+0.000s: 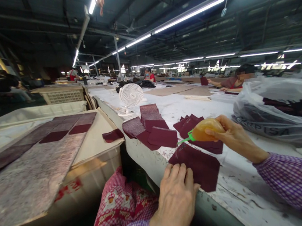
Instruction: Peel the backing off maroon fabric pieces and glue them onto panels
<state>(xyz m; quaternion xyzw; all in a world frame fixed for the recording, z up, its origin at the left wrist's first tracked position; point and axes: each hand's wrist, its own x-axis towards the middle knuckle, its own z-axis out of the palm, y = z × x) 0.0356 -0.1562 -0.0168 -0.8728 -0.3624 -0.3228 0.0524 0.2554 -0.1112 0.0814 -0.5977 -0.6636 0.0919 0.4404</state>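
Note:
My right hand [233, 135] is closed around a yellow-orange squeeze bottle [207, 128] with a green nozzle that points left, just above a dark red fabric piece [199, 164]. That piece lies at the near edge of the white table [233, 187]. My left hand [176, 198] rests flat on its left corner, fingers stretched out. More dark red pieces lie beyond: a stack [149, 114], loose ones [161, 137] and a fanned pile [187, 123].
A board [35, 161] covered with rows of dark red pieces lies on a bin at left. A small white fan [131, 95] stands on the table. A clear plastic bag [281, 110] of dark pieces sits at right. Other people work farther back.

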